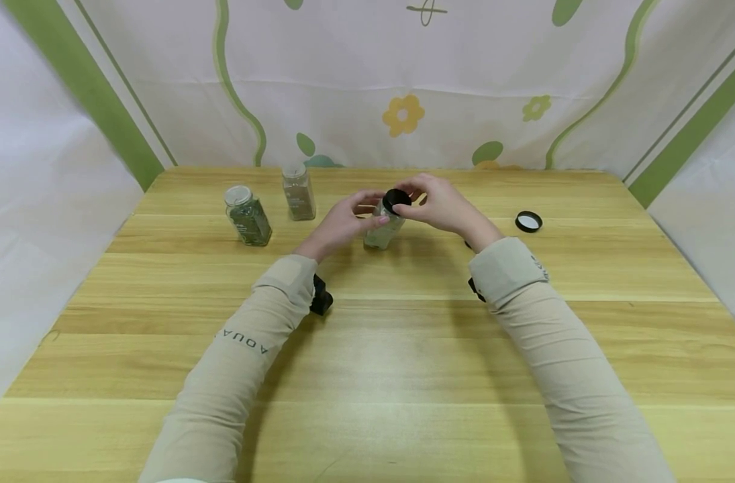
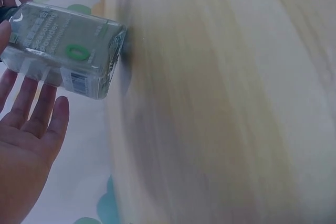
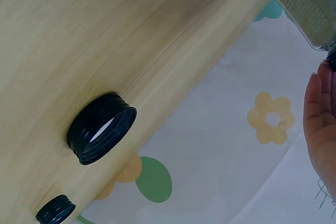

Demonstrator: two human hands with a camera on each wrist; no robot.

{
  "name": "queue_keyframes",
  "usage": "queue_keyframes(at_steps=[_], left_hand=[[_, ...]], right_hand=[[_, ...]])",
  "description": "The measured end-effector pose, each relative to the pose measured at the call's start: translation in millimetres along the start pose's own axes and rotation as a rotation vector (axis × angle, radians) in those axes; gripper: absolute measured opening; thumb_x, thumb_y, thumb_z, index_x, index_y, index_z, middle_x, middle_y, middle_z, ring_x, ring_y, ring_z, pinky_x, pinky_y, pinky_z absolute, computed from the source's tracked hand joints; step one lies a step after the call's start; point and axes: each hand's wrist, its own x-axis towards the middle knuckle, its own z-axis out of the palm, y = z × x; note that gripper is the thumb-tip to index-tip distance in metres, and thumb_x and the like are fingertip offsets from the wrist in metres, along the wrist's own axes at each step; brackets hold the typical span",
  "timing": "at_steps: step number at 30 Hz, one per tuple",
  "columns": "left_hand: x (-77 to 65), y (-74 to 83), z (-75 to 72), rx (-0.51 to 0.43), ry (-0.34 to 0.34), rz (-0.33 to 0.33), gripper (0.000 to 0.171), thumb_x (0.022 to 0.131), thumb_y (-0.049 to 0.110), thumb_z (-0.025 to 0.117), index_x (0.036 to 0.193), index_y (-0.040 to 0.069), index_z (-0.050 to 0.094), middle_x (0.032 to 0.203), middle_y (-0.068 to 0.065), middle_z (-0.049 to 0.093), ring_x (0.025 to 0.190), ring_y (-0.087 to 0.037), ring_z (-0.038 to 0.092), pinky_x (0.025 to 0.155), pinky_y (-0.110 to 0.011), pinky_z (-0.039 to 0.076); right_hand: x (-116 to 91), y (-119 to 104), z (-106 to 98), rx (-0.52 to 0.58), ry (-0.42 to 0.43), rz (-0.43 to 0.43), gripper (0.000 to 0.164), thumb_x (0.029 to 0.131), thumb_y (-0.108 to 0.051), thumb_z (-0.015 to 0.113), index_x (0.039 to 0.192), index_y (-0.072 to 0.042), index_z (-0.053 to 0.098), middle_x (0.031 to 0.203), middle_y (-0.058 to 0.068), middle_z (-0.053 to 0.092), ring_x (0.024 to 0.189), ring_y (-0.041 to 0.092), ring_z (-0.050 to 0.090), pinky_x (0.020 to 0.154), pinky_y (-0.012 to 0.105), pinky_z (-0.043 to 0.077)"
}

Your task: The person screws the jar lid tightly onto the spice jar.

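Head: left hand (image 1: 343, 223) half closed, thumb and fingers round square clear-glass jar (image 1: 379, 236), pale contents. Jar mid-width on wooden worktop (image 1: 373, 362), toward far edge. Right hand (image 1: 441, 204) partly closed, pinching round black lid (image 1: 397, 198) at jar mouth. Green-filled glass jar (image 1: 251, 223) and brown-filled glass jar (image 1: 301, 201), pale tops, upright near far left corner.

Left wrist: jar label and barcode visible; left fingers slightly spread along jar side.

Right wrist: nearer loose black lid (image 3: 84, 132), white inside, and farther loose black lid (image 3: 55, 211) near worktop's far edge.
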Motion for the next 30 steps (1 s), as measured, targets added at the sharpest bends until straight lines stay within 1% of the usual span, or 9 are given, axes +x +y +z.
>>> queue_keyframes(at_steps=[3,8,13,21,25,30], left_hand=[[-0.1,0.6,-1.5,0.005,-0.014,0.005,0.056,0.090,0.032,0.067,0.140,0.023,0.045,0.142,-0.003,0.048,0.132,-0.025,0.046,0.106,-0.044,0.042],[0.8,2.1,-2.4,0.015,-0.033,-0.006,0.060,0.087,0.034,0.070,0.140,0.024,0.044,0.142,-0.002,0.048,0.131,-0.024,0.046,0.107,-0.044,0.041],[1.4,5.1,0.6,0.029,-0.021,-0.001,0.059,0.087,0.030,0.071,0.139,0.020,0.045,0.139,-0.003,0.050,0.129,-0.025,0.048,0.107,-0.043,0.042],[3.0,6.6,4.0,0.042,-0.003,0.009,0.061,0.086,0.025,0.073,0.139,0.015,0.045,0.138,-0.005,0.051,0.128,-0.026,0.050,0.104,-0.041,0.045],[3.3,6.9,4.3,0.054,0.011,0.014,0.058,0.085,0.023,0.073,0.136,0.011,0.047,0.137,-0.007,0.052,0.126,-0.027,0.051,0.103,-0.041,0.046],[3.2,8.7,4.7,0.091,0.022,0.023,0.058,0.086,0.023,0.073,0.135,0.006,0.046,0.134,-0.011,0.053,0.126,-0.029,0.052,0.102,-0.041,0.047]], right_hand=[[0.4,1.1,0.3,0.022,-0.005,0.001,0.043,0.091,-0.025,0.064,0.129,-0.006,0.056,0.122,0.011,0.056,0.110,0.024,0.053,0.092,0.041,0.049],[-0.4,1.8,-0.5,0.051,-0.008,0.003,0.042,0.091,-0.024,0.065,0.128,-0.006,0.057,0.120,0.011,0.055,0.110,0.023,0.052,0.094,0.041,0.050],[-1.1,2.3,-2.3,0.045,-0.021,-0.001,0.041,0.091,-0.025,0.065,0.127,-0.007,0.057,0.118,0.011,0.056,0.110,0.023,0.053,0.095,0.042,0.049],[-2.1,3.5,-2.3,0.038,-0.020,-0.003,0.040,0.091,-0.024,0.065,0.126,-0.007,0.057,0.116,0.011,0.057,0.109,0.022,0.054,0.093,0.041,0.051],[-1.8,3.5,-1.2,0.042,-0.022,-0.010,0.042,0.091,-0.023,0.064,0.128,-0.005,0.056,0.120,0.013,0.056,0.111,0.025,0.053,0.095,0.042,0.050],[-1.9,2.7,-0.4,0.044,-0.024,-0.018,0.043,0.092,-0.023,0.063,0.130,-0.004,0.055,0.126,0.014,0.055,0.112,0.027,0.053,0.095,0.043,0.050]])
